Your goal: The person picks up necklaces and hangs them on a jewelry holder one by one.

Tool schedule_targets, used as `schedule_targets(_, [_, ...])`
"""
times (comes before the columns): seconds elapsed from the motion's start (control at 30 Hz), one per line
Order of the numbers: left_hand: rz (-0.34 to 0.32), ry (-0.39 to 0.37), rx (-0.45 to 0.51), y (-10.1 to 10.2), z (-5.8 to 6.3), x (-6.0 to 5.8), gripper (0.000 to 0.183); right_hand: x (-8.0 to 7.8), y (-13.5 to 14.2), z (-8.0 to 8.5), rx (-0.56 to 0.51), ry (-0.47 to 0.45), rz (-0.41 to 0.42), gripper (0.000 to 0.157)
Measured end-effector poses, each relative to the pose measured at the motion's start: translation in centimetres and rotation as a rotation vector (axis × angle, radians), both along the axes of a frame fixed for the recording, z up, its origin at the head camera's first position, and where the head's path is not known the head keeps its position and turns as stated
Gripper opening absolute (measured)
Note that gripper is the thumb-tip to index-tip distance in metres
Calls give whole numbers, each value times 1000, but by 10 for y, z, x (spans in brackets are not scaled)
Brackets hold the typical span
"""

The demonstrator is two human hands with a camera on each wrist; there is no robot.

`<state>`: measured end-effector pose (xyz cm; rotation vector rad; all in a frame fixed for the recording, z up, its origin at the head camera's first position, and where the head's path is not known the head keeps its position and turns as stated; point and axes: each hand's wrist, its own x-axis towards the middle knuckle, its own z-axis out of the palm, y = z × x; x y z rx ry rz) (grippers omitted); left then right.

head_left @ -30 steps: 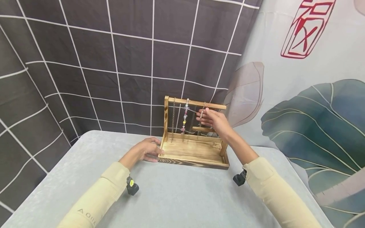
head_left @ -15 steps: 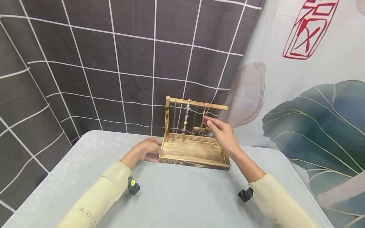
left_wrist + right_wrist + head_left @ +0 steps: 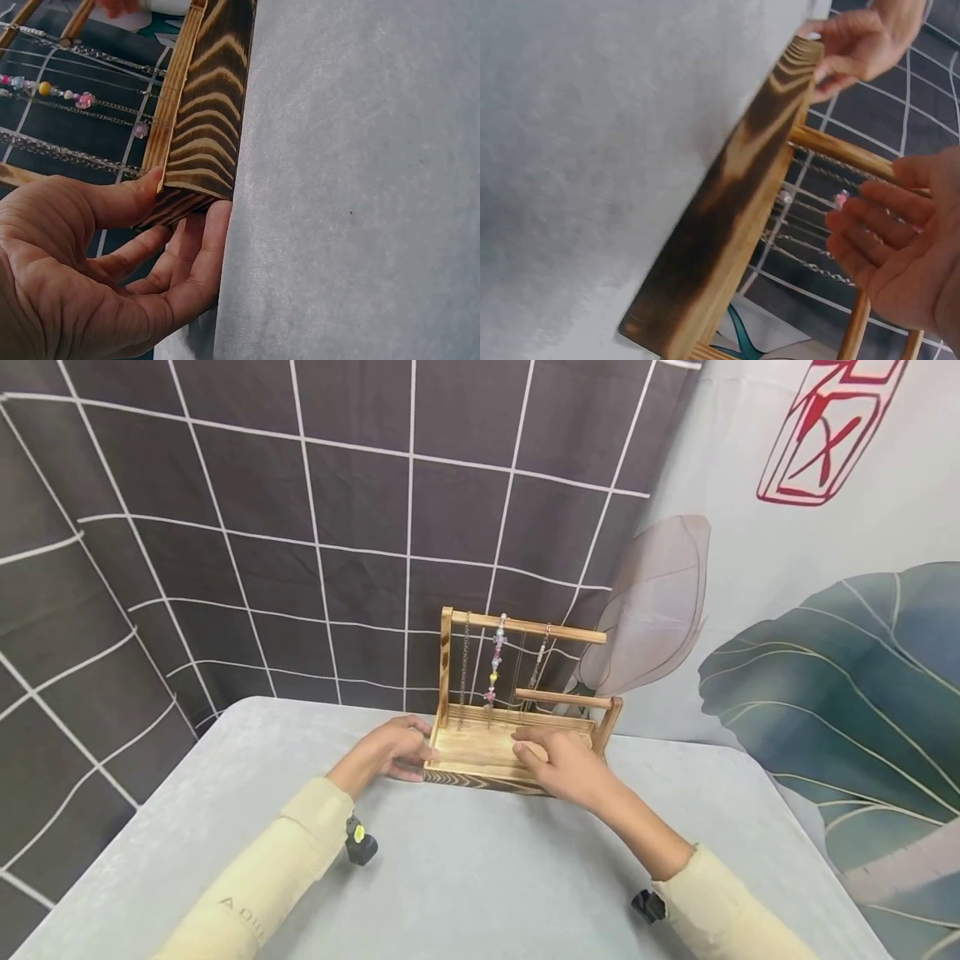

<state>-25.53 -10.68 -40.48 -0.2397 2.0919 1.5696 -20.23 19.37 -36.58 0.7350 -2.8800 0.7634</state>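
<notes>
A wooden jewelry stand (image 3: 457,777) with a shallow tray base stands on the cloth-covered table. My left hand (image 3: 401,747) grips its left end; in the left wrist view the thumb lies on the tray rim and the fingers curl against the outer wall. From the upper bar (image 3: 555,631) hang several chains, among them a colorful beaded strand (image 3: 493,672) and, further right, a pale beaded chain (image 3: 539,662). My right hand (image 3: 573,768) hovers over the tray's right part, fingers loosely bent and nothing in them; it hides that part of the tray.
A shorter, lower bar (image 3: 566,698) joins a post at the stand's right. Behind stands a dark grid-patterned curtain (image 3: 352,527), with a leaf-printed one (image 3: 840,693) at the right. Pale grey cloth (image 3: 480,868) covers the table.
My right hand has let go of the pale beaded chain on the upper bar and come down toward me over the tray. My left hand keeps its grip on the stand.
</notes>
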Motion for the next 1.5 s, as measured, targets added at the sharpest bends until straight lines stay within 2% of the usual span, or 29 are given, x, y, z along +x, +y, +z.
schedule_targets(0.13, [2, 3, -21, 0, 1, -1, 53, -4, -1, -8, 98, -17, -42, 49])
schedule_targets(0.27, [1, 1, -26, -1, 2, -1, 53, -13, 5, -18, 116, -80, -81, 55])
schedule_targets(0.33, [1, 4, -28, 0, 1, -1, 53, -23, 11, -29, 128, -93, -99, 61])
schedule_targets(0.47, [1, 4, -30, 0, 0, -1, 53, -36, 17, -38, 159, -177, -161, 69])
schedule_targets(0.5, [3, 6, -28, 0, -1, -1, 52, -46, 21, -48, 176, -164, -173, 72])
schedule_targets(0.57, [8, 8, -27, -1, -2, -1, 52, -54, 22, -54, 198, -193, -197, 73])
schedule_targets(0.7, [9, 7, -27, -1, -4, 1, 50, -84, 35, -91, 227, -171, -223, 80])
schedule_targets(0.8, [9, 17, -26, 0, -5, 2, 49, -95, 40, -104, 230, -185, -249, 79])
schedule_targets(0.87, [10, 26, -19, 0, -6, 2, 48, -97, 42, -107, 249, -187, -271, 75])
schedule_targets(1.07, [7, 32, -15, 3, -5, 4, 48, -83, 36, -92, 261, -199, -303, 70])
schedule_targets(1.2, [14, 34, -22, 2, -4, 5, 49, -68, 25, -76, 242, -221, -287, 68])
schedule_targets(1.5, [1, 39, -17, 3, -3, 4, 47, -48, 8, -57, 209, -256, -245, 63])
